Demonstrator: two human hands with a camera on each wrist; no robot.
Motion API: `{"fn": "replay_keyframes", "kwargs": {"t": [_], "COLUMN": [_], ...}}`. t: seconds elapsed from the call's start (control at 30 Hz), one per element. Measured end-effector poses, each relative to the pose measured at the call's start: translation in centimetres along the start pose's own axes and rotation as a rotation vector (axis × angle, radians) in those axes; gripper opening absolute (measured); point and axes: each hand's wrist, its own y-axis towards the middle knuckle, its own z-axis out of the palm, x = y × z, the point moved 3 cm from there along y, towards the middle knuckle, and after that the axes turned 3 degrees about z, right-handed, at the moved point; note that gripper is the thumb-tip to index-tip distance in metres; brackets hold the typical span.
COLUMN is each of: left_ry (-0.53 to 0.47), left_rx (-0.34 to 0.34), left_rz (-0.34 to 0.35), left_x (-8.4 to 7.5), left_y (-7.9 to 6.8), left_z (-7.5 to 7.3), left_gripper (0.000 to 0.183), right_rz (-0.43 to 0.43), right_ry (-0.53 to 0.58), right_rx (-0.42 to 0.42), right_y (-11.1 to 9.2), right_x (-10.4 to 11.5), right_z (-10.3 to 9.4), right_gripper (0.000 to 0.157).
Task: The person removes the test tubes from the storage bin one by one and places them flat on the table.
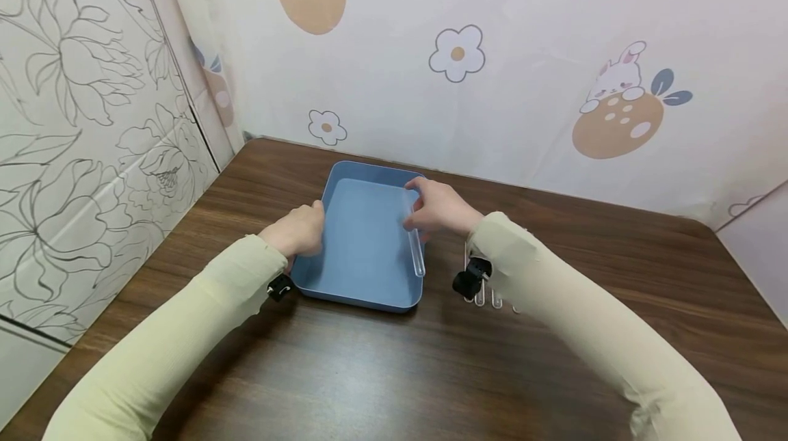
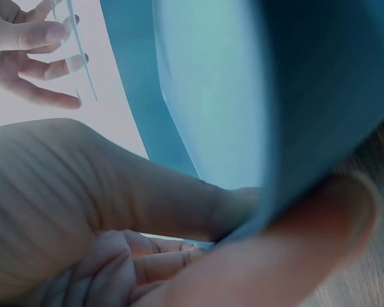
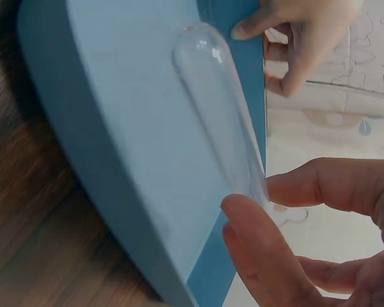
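Observation:
A shallow blue tray [image 1: 363, 243] stands on the brown wooden table. My left hand [image 1: 298, 230] grips its left side wall; in the left wrist view the thumb and a finger pinch the rim [image 2: 269, 128] between them. Above the tray's right side, my right hand [image 1: 442, 207] holds a clear test tube [image 1: 416, 256] by one end, between thumb and fingertips. The tube's rounded end [image 3: 205, 48] points away from the fingers, over the tray floor, as the right wrist view shows. No other object lies on the visible tray floor.
Several clear tubes [image 1: 480, 299] lie on the table right of the tray, partly hidden by my right sleeve [image 1: 554, 297]. A wall with printed flowers and fruit [image 1: 394, 85] rises behind the table [image 1: 345, 372]. Another flower-patterned panel [image 1: 92, 119] borders the left side.

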Motion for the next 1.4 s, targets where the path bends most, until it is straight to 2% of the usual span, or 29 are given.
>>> {"fn": "replay_keyframes", "kwargs": {"t": [0.33, 0.73, 0.97, 1.2, 1.4], "left_ry": [0.013, 0.029, -0.013, -0.007, -0.036], "left_rx": [-0.002, -0.011, 0.018, 0.016, 0.027], "left_rz": [0.016, 0.032, 0.012, 0.02, -0.007], "left_x": [-0.1, 0.1, 0.0, -0.1, 0.0], "left_y": [0.0, 0.1, 0.2, 0.1, 0.0], "left_z": [0.0, 0.1, 0.1, 0.0, 0.0], "left_gripper": [0.063, 0.065, 0.066, 0.067, 0.068], "right_rz": [0.044, 0.078, 0.088, 0.11, 0.125], "right_ry": [0.037, 0.038, 0.035, 0.017, 0.034], "right_rx": [-0.048, -0.073, -0.08, -0.083, -0.094], "right_y": [-1.7, -2.7, -3.3, -4.4, -5.1], "right_x": [-2.4, -5.2, -6.6, -8.5, -10.1], "right_z": [-1.8, -2.8, -3.2, -3.6, -3.8], "right_gripper": [0.072, 0.071, 0.072, 0.074, 0.074]}}
